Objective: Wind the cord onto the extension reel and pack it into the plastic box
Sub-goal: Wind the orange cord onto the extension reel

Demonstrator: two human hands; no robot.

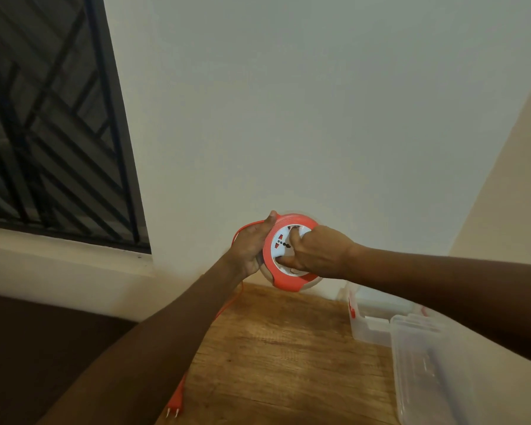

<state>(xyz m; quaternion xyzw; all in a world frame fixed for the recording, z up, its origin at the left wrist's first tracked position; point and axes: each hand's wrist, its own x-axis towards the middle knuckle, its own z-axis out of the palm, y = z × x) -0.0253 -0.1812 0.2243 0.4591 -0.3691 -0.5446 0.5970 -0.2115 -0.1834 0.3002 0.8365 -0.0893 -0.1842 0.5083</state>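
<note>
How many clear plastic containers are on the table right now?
2. One plastic box sits by the wall under the right forearm; a second clear piece, maybe its lid, lies nearer. More may be hidden.

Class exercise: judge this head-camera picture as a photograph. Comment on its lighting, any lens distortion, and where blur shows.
Head view: dim, warm indoor light, the forearms and lower left corner falling dark; wide-angle bending tilts the window frame and wall edges; the reel is slightly soft with a smeared top rim beside the right hand; the left hand is fairly sharp; the clear plastic box looks hazy, without strong glare.
</note>
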